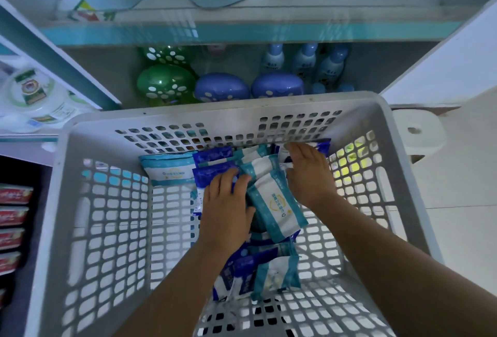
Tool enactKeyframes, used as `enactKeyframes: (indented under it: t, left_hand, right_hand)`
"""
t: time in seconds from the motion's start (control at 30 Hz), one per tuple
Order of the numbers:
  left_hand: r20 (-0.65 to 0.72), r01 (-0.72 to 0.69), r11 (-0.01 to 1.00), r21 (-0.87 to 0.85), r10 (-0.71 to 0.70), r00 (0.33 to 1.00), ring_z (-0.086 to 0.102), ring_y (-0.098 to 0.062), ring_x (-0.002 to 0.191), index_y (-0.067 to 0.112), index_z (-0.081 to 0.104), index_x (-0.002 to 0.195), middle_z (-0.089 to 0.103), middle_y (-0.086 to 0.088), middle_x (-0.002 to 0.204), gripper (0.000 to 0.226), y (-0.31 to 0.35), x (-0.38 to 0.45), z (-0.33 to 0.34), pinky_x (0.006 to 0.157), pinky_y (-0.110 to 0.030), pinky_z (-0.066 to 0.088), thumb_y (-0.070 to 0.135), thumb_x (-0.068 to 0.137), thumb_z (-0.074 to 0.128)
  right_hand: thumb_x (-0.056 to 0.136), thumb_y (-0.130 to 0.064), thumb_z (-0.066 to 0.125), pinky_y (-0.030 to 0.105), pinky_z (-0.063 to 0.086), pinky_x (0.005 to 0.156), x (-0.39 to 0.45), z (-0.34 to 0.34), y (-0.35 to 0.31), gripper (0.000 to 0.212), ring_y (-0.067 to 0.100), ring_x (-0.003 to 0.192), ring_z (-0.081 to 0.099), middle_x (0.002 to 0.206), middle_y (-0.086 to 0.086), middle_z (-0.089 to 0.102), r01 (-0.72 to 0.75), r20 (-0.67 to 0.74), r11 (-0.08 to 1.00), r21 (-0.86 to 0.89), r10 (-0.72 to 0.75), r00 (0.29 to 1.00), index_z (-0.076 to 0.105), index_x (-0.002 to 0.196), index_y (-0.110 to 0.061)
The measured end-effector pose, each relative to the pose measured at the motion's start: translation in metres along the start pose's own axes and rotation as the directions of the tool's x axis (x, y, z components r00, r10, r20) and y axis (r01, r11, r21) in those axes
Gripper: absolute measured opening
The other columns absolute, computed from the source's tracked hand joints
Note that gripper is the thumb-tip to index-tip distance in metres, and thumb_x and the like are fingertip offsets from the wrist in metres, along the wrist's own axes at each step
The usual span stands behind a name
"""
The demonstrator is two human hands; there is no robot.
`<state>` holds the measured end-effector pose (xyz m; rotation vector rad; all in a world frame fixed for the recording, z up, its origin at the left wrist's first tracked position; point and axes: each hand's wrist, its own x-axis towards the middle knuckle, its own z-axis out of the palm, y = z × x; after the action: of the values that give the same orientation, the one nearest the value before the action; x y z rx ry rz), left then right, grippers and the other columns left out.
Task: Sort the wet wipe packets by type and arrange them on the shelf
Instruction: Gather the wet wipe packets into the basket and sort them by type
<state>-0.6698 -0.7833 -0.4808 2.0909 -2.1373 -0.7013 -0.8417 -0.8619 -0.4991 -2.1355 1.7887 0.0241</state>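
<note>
Reaching into grey perforated plastic basket (88, 229): left hand (224, 210) flat on dark-blue wipe packets (212, 172); right hand (309, 175) fingers straight, pressing teal-and-white wipe packets (277, 210).

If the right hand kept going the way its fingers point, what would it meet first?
Probably the dark blue packet under the right hand's fingertips, then the basket's far wall just behind; depth there is hard to judge.

packet (279, 210) print blurred, nothing readable
</note>
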Motion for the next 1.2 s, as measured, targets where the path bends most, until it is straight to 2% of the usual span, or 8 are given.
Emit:
enactKeyframes:
  t: [0.2,0.3,0.5,0.67,0.8,0.93,1.07,1.2]
  left_hand:
    - [-0.077,0.321,0.939,-0.127,-0.332,0.94,0.016,-0.031,0.14,0.009,0.01,0.151,0.015,-0.015,0.153,0.085,-0.022,-0.011,-0.006,0.116,-0.037,0.015,0.038,0.089,0.061]
    - [0.024,0.399,0.796,-0.455,-0.437,0.899,0.041,-0.028,0.126,0.012,0.012,0.15,0.038,-0.013,0.138,0.089,-0.037,-0.011,0.0,0.107,-0.042,0.038,0.023,0.083,0.07]
    - [0.202,0.553,0.581,-0.596,-0.558,0.805,0.058,-0.019,0.087,0.01,0.052,0.103,0.06,-0.003,0.098,0.023,-0.043,-0.017,-0.004,0.069,-0.025,0.042,0.008,0.084,0.065]
    - [0.256,0.514,0.465,-0.72,-0.51,0.821,0.061,-0.014,0.083,0.018,0.055,0.109,0.065,0.001,0.097,0.032,-0.047,-0.029,-0.011,0.07,-0.027,0.05,-0.002,0.084,0.059]
    - [0.143,0.346,0.571,-0.745,-0.371,0.918,0.058,0.0,0.076,0.021,0.056,0.106,0.063,0.011,0.087,0.032,-0.045,-0.037,-0.023,0.059,-0.007,0.042,0.0,0.083,0.063]
    - [0.025,0.221,0.683,-0.696,-0.284,0.958,0.057,0.002,0.074,0.023,0.057,0.099,0.061,0.013,0.086,0.03,-0.035,-0.036,-0.037,0.062,-0.004,0.041,0.007,0.079,0.072]
    - [-0.006,0.109,0.805,-0.584,-0.139,0.99,0.056,-0.004,0.087,0.02,0.061,0.114,0.064,0.01,0.1,0.029,-0.026,-0.028,-0.053,0.068,-0.004,0.039,0.012,0.087,0.066]
    - [-0.067,-0.02,0.934,-0.356,-0.003,0.998,0.056,-0.017,0.094,0.023,0.059,0.121,0.064,-0.003,0.105,0.033,-0.004,-0.02,-0.057,0.075,-0.022,0.039,0.017,0.089,0.062]
  right_hand:
    - [0.088,-0.02,0.06,0.038,0.03,0.111,-0.032,0.004,-0.058,0.054,0.027,0.13,0.037,0.141,0.006,0.043,0.099,0.044,0.973,0.207,-0.111,0.993,0.042,0.139,-0.015]
    - [0.091,-0.022,0.058,0.034,0.029,0.111,-0.039,0.008,-0.071,0.052,0.024,0.131,0.033,0.142,0.004,0.038,0.12,0.154,0.976,0.183,-0.149,0.977,0.04,0.14,-0.019]
    - [0.094,-0.019,0.054,0.03,0.034,0.105,-0.051,0.007,-0.08,0.047,0.021,0.127,0.037,0.14,0.002,0.04,0.058,0.249,0.973,0.221,-0.114,0.962,0.04,0.139,-0.021]
    - [0.089,-0.021,0.063,0.033,0.034,0.108,-0.057,0.01,-0.087,0.075,0.021,0.136,0.031,0.151,0.001,0.029,0.013,0.171,0.929,0.371,-0.082,0.982,0.018,0.15,-0.024]
    - [0.08,-0.027,0.074,0.033,0.027,0.112,-0.056,0.001,-0.095,0.096,0.017,0.137,0.026,0.152,-0.003,0.029,0.028,0.17,0.855,0.517,-0.135,0.976,0.01,0.15,-0.036]
    - [0.071,-0.027,0.078,0.04,0.042,0.096,-0.048,-0.019,-0.093,0.054,0.02,0.106,0.048,0.113,0.001,0.059,0.116,0.019,0.898,0.425,-0.137,0.99,0.058,0.121,-0.021]
    - [0.076,-0.025,0.075,0.026,0.045,0.07,-0.051,-0.039,-0.079,0.024,0.017,0.08,0.056,0.087,-0.001,0.062,-0.048,0.127,0.838,0.544,-0.026,0.992,0.063,0.095,-0.017]
    - [0.073,-0.023,0.075,0.031,0.039,0.092,-0.056,-0.052,-0.066,0.042,0.018,0.1,0.057,0.104,-0.003,0.065,0.179,-0.072,0.957,0.227,-0.166,0.983,0.06,0.112,-0.022]
